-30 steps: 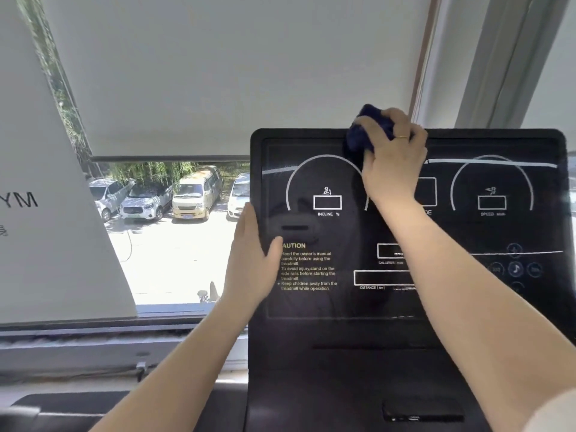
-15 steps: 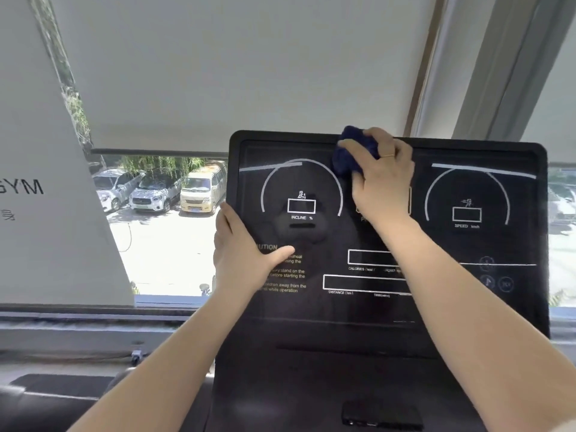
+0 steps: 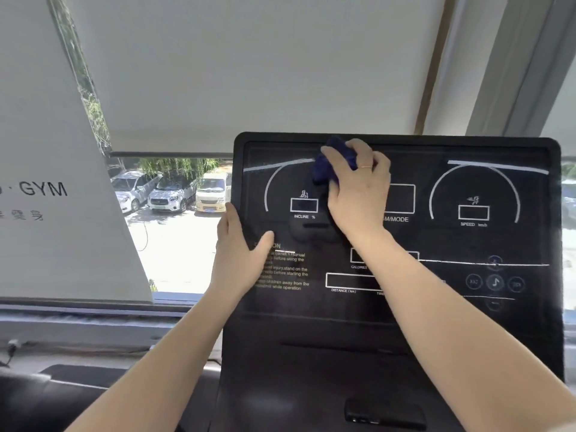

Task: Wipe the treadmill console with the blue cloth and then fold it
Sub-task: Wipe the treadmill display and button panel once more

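The black treadmill console [image 3: 467, 307] stands upright in front of me, with white dials and display boxes printed on it. My right hand [image 3: 358, 188] presses a bunched dark blue cloth [image 3: 325, 168] against the console's upper middle, between the incline dial and the mode box. Most of the cloth is hidden under the fingers. My left hand [image 3: 240, 254] grips the console's left edge, its thumb lying over the caution text.
Behind the console is a window with a lowered white blind [image 3: 249, 73] and parked cars [image 3: 168, 194] outside. A white sign reading GYM [image 3: 46, 188] stands at the left. A grey sill [image 3: 93, 322] runs below the window.
My right hand with the cloth has slid down and to the left from the console's top edge toward the incline dial. My left hand keeps its hold on the left edge.
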Demonstrator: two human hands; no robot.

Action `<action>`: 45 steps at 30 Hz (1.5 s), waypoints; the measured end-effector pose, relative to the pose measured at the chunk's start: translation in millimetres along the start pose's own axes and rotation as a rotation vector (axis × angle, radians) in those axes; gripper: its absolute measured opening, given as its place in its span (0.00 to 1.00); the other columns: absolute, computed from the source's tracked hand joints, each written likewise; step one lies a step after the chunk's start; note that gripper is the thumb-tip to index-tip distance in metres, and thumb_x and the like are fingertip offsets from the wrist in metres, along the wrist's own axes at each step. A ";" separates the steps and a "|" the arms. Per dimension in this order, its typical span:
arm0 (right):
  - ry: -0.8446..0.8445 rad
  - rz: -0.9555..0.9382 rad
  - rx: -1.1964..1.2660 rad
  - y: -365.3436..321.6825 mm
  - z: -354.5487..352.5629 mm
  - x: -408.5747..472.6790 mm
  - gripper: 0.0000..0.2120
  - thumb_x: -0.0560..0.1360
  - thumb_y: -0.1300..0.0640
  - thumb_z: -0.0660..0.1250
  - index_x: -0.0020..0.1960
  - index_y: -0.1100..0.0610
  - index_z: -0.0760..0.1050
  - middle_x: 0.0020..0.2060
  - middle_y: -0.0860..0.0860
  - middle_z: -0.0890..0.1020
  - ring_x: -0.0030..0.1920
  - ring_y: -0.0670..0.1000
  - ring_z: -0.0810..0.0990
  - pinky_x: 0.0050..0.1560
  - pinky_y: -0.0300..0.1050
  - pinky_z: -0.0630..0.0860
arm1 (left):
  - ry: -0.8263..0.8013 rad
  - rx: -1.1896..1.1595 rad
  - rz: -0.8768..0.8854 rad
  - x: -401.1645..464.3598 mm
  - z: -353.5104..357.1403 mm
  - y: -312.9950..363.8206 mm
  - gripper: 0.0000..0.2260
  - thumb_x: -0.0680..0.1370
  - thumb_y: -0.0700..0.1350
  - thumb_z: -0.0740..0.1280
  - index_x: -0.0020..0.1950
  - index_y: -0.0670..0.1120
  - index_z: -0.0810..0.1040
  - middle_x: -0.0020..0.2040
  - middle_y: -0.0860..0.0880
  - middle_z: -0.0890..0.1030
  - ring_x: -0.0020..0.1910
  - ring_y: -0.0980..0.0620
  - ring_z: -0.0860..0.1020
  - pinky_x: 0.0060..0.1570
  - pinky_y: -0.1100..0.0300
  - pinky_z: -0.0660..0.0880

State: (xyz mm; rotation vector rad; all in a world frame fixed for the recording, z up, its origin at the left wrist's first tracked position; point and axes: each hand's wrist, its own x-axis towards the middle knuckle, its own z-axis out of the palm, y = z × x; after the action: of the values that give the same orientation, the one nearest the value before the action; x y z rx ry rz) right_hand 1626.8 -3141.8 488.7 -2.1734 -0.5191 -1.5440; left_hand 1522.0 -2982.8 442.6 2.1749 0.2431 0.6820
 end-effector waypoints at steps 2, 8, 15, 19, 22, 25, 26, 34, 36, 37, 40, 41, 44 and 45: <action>0.048 0.107 0.009 -12.5 11.5 3.6 0.23 0.66 0.64 0.65 0.60 0.53 0.78 0.63 0.59 0.73 0.56 0.62 0.64 0.50 0.59 0.72 | -0.013 -0.020 0.008 1.9 -5.6 -4.1 0.32 0.79 0.48 0.59 0.77 0.51 0.44 0.76 0.49 0.56 0.73 0.50 0.59 0.67 0.58 0.59; 0.055 -0.007 0.086 -68.4 40.7 -5.6 0.21 0.70 0.62 0.61 0.62 0.55 0.77 0.65 0.58 0.73 0.63 0.62 0.62 0.62 0.63 0.69 | -0.050 -0.058 0.055 3.5 -11.3 -13.2 0.29 0.79 0.41 0.56 0.77 0.51 0.47 0.75 0.50 0.57 0.72 0.53 0.58 0.61 0.65 0.54; -0.119 -0.323 0.169 -88.0 49.5 -12.5 0.18 0.70 0.63 0.59 0.56 0.55 0.81 0.60 0.58 0.78 0.61 0.65 0.72 0.58 0.61 0.72 | -0.047 -0.036 0.090 5.4 -8.6 -18.1 0.32 0.76 0.37 0.56 0.77 0.49 0.47 0.75 0.47 0.58 0.71 0.52 0.59 0.63 0.63 0.57; -0.063 -0.217 0.127 -45.6 23.6 -11.7 0.19 0.68 0.63 0.61 0.56 0.55 0.80 0.61 0.58 0.77 0.60 0.64 0.72 0.58 0.58 0.72 | -0.027 -0.006 0.060 3.6 -9.0 -17.4 0.31 0.78 0.39 0.56 0.77 0.52 0.46 0.75 0.50 0.58 0.70 0.52 0.62 0.56 0.66 0.58; 0.009 -0.048 0.074 -7.3 0.6 -18.6 0.20 0.68 0.63 0.60 0.58 0.55 0.79 0.62 0.59 0.76 0.61 0.65 0.71 0.61 0.58 0.70 | -0.030 -0.026 0.050 1.7 -11.7 -17.2 0.30 0.78 0.39 0.56 0.76 0.54 0.47 0.75 0.52 0.59 0.70 0.52 0.63 0.57 0.65 0.58; 0.071 0.111 0.004 27.5 -17.7 -17.4 0.20 0.69 0.64 0.61 0.59 0.56 0.78 0.63 0.60 0.74 0.62 0.66 0.70 0.61 0.59 0.70 | -0.042 -0.071 0.034 0.9 -13.5 -17.0 0.29 0.78 0.39 0.55 0.76 0.55 0.49 0.75 0.55 0.59 0.70 0.53 0.62 0.59 0.64 0.58; 0.083 0.170 -0.008 32.1 -19.5 -15.7 0.20 0.70 0.64 0.61 0.60 0.56 0.78 0.64 0.60 0.74 0.62 0.66 0.70 0.61 0.60 0.70 | -0.047 -0.085 0.034 0.7 -13.7 -17.3 0.29 0.78 0.39 0.55 0.76 0.56 0.49 0.75 0.55 0.59 0.71 0.53 0.62 0.60 0.63 0.58; 0.118 0.119 0.030 -33.7 9.2 -51.2 0.19 0.70 0.64 0.61 0.60 0.56 0.78 0.65 0.59 0.72 0.65 0.61 0.63 0.64 0.61 0.66 | -0.074 -0.235 0.015 -0.9 -19.9 -22.4 0.26 0.80 0.38 0.51 0.75 0.59 0.53 0.74 0.57 0.61 0.71 0.55 0.61 0.71 0.51 0.61; 0.017 -0.022 0.069 -62.1 17.8 -75.7 0.21 0.70 0.65 0.60 0.60 0.55 0.78 0.66 0.56 0.68 0.66 0.62 0.63 0.65 0.60 0.63 | -0.088 -0.223 0.052 -0.4 -18.5 -26.4 0.26 0.80 0.38 0.51 0.75 0.56 0.52 0.74 0.57 0.61 0.70 0.59 0.60 0.72 0.56 0.58; -0.047 -0.106 0.076 -75.6 21.0 -87.1 0.21 0.70 0.65 0.59 0.60 0.55 0.78 0.66 0.55 0.66 0.66 0.62 0.63 0.67 0.59 0.61 | -0.089 -0.214 0.070 -0.7 -17.1 -28.7 0.25 0.81 0.37 0.51 0.76 0.55 0.52 0.74 0.56 0.60 0.71 0.58 0.60 0.71 0.58 0.58; -0.203 -0.403 0.081 -85.1 23.6 -104.1 0.23 0.69 0.63 0.56 0.61 0.53 0.77 0.67 0.54 0.65 0.66 0.62 0.64 0.69 0.57 0.56 | -0.067 -0.247 0.059 0.5 -14.0 -36.1 0.25 0.81 0.37 0.53 0.75 0.53 0.54 0.73 0.51 0.65 0.70 0.53 0.64 0.70 0.56 0.61; -0.217 -0.467 0.075 -77.3 21.3 -99.9 0.23 0.69 0.63 0.57 0.61 0.52 0.77 0.66 0.54 0.67 0.65 0.62 0.65 0.70 0.57 0.56 | -0.067 -0.258 0.049 2.0 -14.4 -37.8 0.25 0.81 0.37 0.53 0.75 0.54 0.54 0.72 0.51 0.66 0.70 0.53 0.66 0.70 0.54 0.63; -0.128 -0.422 0.018 -46.6 11.6 -75.6 0.21 0.68 0.65 0.61 0.59 0.53 0.79 0.63 0.57 0.76 0.62 0.62 0.70 0.67 0.58 0.63 | -0.084 -0.259 0.037 5.4 -17.9 -40.0 0.26 0.80 0.38 0.54 0.75 0.58 0.55 0.71 0.54 0.67 0.69 0.55 0.67 0.67 0.51 0.66; -0.080 -0.344 -0.005 -35.9 7.7 -67.3 0.21 0.69 0.65 0.62 0.58 0.53 0.79 0.62 0.57 0.77 0.61 0.62 0.70 0.65 0.58 0.66 | -0.092 -0.258 0.037 6.1 -19.3 -40.5 0.26 0.80 0.38 0.54 0.74 0.59 0.55 0.70 0.55 0.67 0.69 0.55 0.67 0.67 0.53 0.67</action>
State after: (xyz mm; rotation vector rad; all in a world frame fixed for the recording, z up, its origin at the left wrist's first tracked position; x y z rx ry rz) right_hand 1593.0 -3111.3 427.1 -2.2439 -0.9580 -1.6301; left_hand 1518.8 -2941.7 423.8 1.9616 0.0625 0.5966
